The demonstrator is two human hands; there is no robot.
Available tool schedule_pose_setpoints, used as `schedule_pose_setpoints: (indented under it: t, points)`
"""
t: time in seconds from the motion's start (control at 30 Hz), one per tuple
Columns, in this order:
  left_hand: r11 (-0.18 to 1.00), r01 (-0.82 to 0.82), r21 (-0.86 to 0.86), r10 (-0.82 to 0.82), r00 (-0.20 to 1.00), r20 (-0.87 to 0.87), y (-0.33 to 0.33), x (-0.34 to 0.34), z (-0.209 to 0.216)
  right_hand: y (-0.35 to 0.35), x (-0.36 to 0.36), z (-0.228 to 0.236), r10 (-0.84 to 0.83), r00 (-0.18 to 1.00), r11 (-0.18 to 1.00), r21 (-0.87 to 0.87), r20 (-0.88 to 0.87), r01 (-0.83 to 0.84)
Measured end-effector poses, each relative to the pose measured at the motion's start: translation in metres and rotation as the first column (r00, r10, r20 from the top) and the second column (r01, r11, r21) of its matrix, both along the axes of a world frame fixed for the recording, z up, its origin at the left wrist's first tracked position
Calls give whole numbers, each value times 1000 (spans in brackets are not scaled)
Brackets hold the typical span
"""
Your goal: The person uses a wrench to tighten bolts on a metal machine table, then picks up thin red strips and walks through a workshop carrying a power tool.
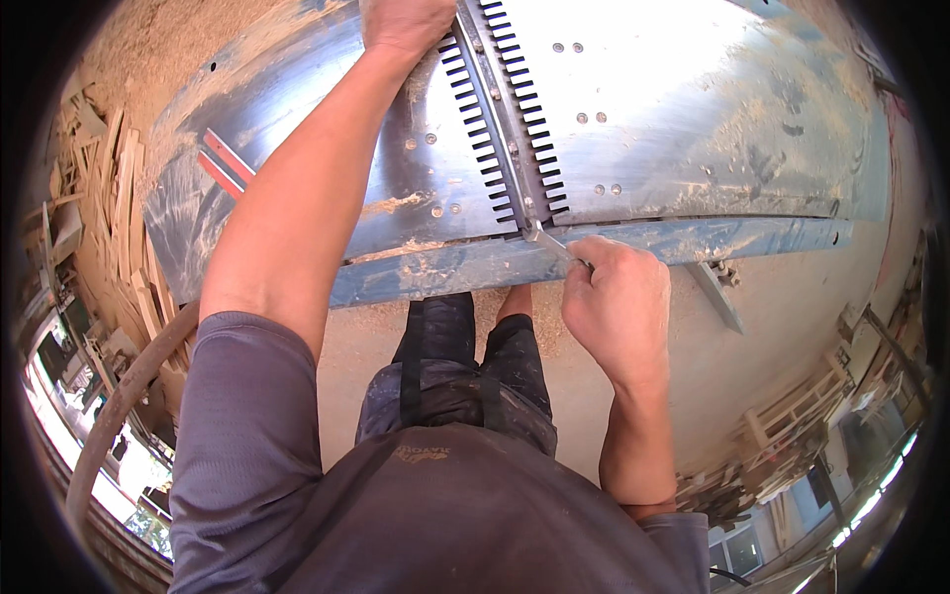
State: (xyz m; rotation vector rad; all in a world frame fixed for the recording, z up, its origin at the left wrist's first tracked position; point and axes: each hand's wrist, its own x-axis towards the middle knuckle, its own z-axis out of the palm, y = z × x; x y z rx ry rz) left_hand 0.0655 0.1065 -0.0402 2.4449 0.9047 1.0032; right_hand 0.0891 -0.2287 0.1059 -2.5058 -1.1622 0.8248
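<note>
A metal planing machine's table [683, 109] spreads before me, split by a slot with black toothed edges. Along the slot runs a steel cutter head [500, 109] with several bolts. My right hand [618, 297] is closed around a wrench [552, 245] at the table's near edge. The wrench's head meets the near end of the cutter head, seemingly at a bolt. My left hand [406, 22] reaches to the far part of the cutter head at the upper edge of view. Its fingers are mostly hidden or cut off there.
Two red-faced strips [226, 160] lie on the table, partly behind my left forearm. Sawdust is scattered over the table and floor. Wood offcuts [124, 198] are heaped at left, more scrap wood [782, 445] at lower right. A metal bracket [717, 295] juts below the table's near edge.
</note>
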Motion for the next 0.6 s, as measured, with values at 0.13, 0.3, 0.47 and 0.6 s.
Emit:
schedule_pose_setpoints:
  t: [0.13, 0.3, 0.47, 0.6]
  points:
    - [999, 4, -35, -4, 1000, 18, 2, -2, -5, -12, -15, -3, -78, 997, 988, 136, -17, 79]
    - [1000, -1, 3, 1, 1000, -5, 0, -1, -3, -40, -43, -18, -190, 979, 948, 248, -70, 201]
    - [999, 5, -46, -6, 1000, -21, -3, -2, 1, -62, -56, -49, -277, 948, 869, 380, -155, 316]
    - [994, 8, -108, -11, 1000, -26, -2, -1, 7, -82, -65, -89, -339, 888, 780, 434, -312, 451]
